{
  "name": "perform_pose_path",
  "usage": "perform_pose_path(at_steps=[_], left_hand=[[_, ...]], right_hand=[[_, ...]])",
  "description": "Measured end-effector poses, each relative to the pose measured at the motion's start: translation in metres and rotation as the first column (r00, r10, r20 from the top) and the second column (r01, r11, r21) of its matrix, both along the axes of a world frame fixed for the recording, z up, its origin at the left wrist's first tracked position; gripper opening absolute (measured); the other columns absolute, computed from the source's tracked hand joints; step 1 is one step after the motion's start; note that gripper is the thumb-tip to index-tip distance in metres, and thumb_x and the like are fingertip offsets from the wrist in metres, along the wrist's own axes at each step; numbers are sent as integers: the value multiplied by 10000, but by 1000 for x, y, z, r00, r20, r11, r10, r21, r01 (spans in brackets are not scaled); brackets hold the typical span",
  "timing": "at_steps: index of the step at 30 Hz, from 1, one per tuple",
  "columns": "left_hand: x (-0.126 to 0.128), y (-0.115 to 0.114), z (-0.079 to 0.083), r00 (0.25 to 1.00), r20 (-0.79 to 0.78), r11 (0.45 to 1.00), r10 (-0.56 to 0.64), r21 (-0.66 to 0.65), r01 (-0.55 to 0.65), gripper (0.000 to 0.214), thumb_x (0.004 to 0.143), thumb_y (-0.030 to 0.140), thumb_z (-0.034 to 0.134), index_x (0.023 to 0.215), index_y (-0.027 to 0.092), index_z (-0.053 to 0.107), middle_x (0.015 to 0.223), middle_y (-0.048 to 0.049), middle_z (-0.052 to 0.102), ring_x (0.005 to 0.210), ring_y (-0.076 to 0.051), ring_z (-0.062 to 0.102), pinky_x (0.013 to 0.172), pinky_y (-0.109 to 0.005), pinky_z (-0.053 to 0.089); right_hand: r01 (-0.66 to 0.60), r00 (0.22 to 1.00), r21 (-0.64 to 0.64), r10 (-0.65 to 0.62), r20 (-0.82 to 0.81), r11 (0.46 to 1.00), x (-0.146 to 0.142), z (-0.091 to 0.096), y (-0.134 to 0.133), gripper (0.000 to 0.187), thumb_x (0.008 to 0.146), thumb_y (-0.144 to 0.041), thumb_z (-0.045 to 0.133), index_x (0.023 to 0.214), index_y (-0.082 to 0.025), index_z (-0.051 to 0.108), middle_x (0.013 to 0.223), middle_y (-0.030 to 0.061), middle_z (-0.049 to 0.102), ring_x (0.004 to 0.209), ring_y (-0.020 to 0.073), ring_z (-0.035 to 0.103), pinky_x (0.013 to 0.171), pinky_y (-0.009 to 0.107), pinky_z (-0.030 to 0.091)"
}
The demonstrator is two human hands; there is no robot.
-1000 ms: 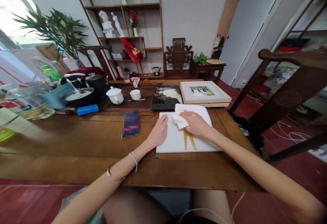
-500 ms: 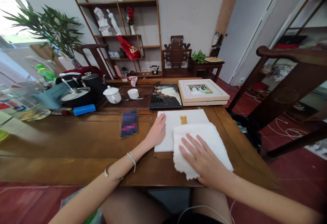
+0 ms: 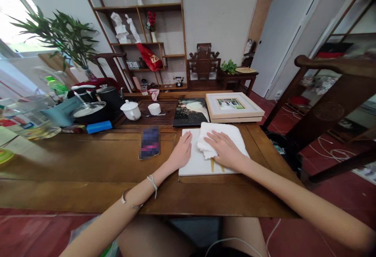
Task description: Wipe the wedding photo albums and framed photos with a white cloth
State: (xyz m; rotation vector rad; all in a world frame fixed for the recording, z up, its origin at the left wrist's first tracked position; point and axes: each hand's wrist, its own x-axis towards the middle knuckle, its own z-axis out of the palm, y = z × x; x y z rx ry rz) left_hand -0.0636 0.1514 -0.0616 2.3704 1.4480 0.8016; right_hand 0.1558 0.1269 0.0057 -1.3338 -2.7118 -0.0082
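Note:
A white rectangular panel [image 3: 192, 166] lies flat near the table's front edge, with tan strips [image 3: 212, 165] showing on its lower part. My left hand [image 3: 181, 151] rests on the panel's left edge, fingers stretched out and holding nothing. A white towel [image 3: 235, 135] covers the upper right of the panel, partly bunched. On top of it my right hand [image 3: 225, 147] presses down with fingers spread and lying flat, not wrapped round the cloth. The towel hides much of the panel's face.
Behind the panel lie a dark photo panel [image 3: 185, 118] and a pale framed picture [image 3: 255, 113]. A pixelated dark packet [image 3: 150, 141] is left of my left hand. Farther left stand a white lidded teapot [image 3: 131, 110], white cup [image 3: 154, 109], blue block [image 3: 99, 126] and glass-lidded pan [image 3: 88, 112].
My right hand has pushed the towel away from me, from the panel's near right corner to its far side. The tan strips' lower ends now show. My left hand stays in place.

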Motion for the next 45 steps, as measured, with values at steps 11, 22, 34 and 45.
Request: perform_pose_path(at_steps=[11, 22, 34, 45], left_hand=[[0, 1, -3, 1000, 26, 1000, -9, 24, 9, 479, 964, 205, 282, 1410, 65, 385, 1507, -205, 348, 1439, -282, 264, 1181, -503, 231], [-8, 5, -12, 996, 45, 997, -73, 37, 72, 512, 942, 178, 349, 1450, 110, 335, 1530, -196, 308, 1450, -288, 229, 1171, -537, 222], [-5, 4, -9, 996, 55, 997, -70, 25, 68, 495, 915, 117, 325, 1399, 122, 429, 1498, -176, 370, 1433, -273, 279, 1181, -527, 215], [-9, 8, -9, 997, 12, 997, -79, -2, 79, 551, 904, 186, 409, 1439, 69, 345, 1526, -224, 299, 1450, -309, 225, 1174, -542, 200]], right_hand=[[-51, 992, 3, 51, 112, 999, -18, 2, -38, 677, 728, -76, 560, 1393, -58, 435, 1493, 231, 372, 1405, 415, 241, 1107, 604, 228], [-215, 972, -56, 219, 86, 975, -21, 6, -87, 731, 710, -191, 653, 1399, -89, 432, 1502, 226, 362, 1408, 409, 243, 1124, 587, 210], [54, 990, 150, -73, 123, 987, -51, -4, 8, 567, 799, -132, 548, 1357, -60, 471, 1436, 255, 435, 1348, 414, 344, 1061, 595, 268], [-80, 983, 485, -13, 185, 871, -73, -27, -92, 384, 864, -146, 480, 1185, 32, 593, 1247, 327, 583, 1181, 397, 547, 987, 581, 389]])
